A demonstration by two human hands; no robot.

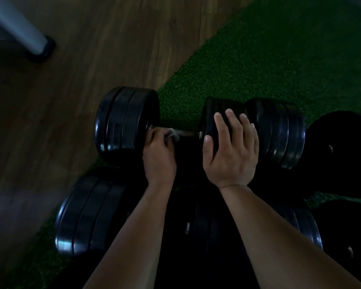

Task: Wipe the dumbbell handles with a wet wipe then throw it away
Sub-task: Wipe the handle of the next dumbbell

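The left hand point(157, 152) pinches the wipe point(173, 133) around the dumbbell handle point(186, 133), close to its left plates point(125, 122); the right hand point(230, 147) lies flat-fingered on the right plates point(275, 130), probably to stop rolling on the green mat point(269, 65).

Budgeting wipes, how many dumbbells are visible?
2 clearly: the far dumbbell under the left hand and right hand; the near dumbbell beside it. Dark plates at right may be more.
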